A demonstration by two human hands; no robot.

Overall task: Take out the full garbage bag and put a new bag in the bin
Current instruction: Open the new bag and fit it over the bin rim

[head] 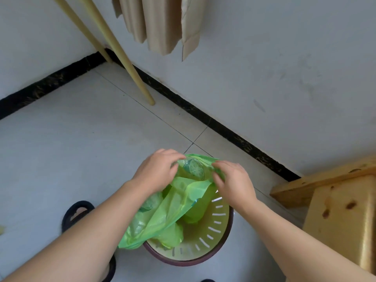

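A round bin (218, 235) with a slotted pale inner wall and a dark outer rim stands on the floor below me. A translucent green garbage bag (173, 204) hangs partly in it and spills over its left rim. My left hand (156, 169) pinches the bag's upper edge on the left side. My right hand (234, 180) grips the same edge on the right side. Between the hands the bag's film is stretched, and a round lime-slice print shows through it. The bag's contents are hidden by folds.
A wooden furniture piece (341, 216) stands close on the right. Two pale wooden poles (122, 51) lean into the corner at the back. Beige curtain fabric (160, 23) hangs above. A dark slipper (78, 212) is on the tiled floor to the left.
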